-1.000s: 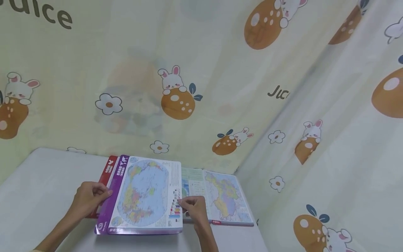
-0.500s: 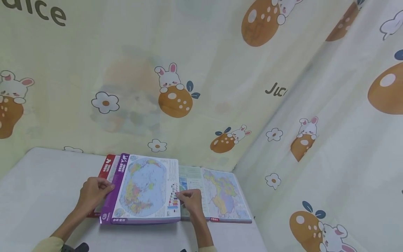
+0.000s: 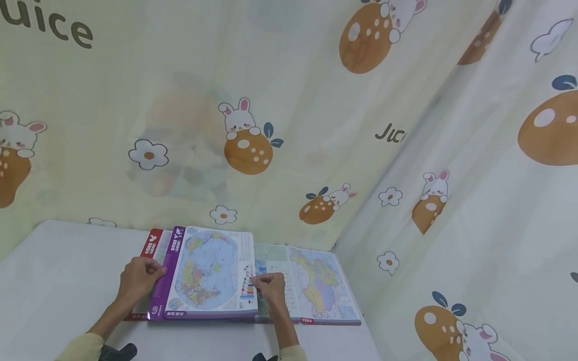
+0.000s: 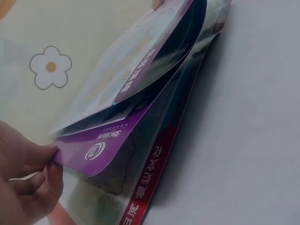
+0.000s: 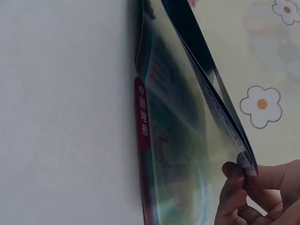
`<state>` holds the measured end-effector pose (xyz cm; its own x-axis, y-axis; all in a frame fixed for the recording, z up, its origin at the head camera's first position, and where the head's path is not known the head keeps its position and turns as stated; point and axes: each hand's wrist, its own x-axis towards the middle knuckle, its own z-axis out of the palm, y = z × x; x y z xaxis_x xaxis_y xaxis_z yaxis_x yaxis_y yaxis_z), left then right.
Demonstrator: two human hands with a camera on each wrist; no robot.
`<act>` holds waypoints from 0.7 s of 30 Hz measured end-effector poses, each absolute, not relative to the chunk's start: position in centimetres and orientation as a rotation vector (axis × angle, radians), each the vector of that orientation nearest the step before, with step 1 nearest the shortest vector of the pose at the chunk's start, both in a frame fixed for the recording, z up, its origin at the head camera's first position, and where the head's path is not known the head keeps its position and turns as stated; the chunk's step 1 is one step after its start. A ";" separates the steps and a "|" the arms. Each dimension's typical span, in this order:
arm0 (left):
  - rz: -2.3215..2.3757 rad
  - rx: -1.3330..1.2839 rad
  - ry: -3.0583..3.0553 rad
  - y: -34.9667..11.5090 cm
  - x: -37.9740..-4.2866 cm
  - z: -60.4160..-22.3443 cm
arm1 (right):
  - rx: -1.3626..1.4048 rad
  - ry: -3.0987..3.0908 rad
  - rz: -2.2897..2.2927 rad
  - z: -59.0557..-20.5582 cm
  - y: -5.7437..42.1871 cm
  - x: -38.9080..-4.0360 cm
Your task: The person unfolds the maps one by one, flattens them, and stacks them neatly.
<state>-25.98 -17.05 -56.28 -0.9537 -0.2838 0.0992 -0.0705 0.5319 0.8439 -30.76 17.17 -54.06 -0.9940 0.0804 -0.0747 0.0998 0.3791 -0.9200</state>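
White table (image 3: 63, 281); purple-edged map (image 3: 207, 271) held between left hand (image 3: 137, 277) and right hand (image 3: 272, 288).

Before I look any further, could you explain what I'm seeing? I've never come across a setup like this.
There is no robot here: these are a person's bare left hand and right hand. The wide picture is filmed from the person's head, looking forward and down; the two close ones are filmed from the wrists, each watching its own hand's work. The hands pinch opposite sides of a purple-edged world map, raised over a red-edged map lying spread on a white table. Behind hangs a patterned cloth.
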 end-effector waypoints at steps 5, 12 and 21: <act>-1.406 0.322 -2.559 -16.8 -26.6 -57.2 | 0.185 2.628 -1.717 -55.1 17.4 -31.2; -1.384 0.327 -2.564 -16.9 -27.4 -57.9 | 0.243 2.671 -1.677 -55.9 17.2 -31.7; -1.391 0.353 -2.585 -16.9 -27.9 -58.6 | 0.309 2.708 -1.602 -56.5 17.0 -32.0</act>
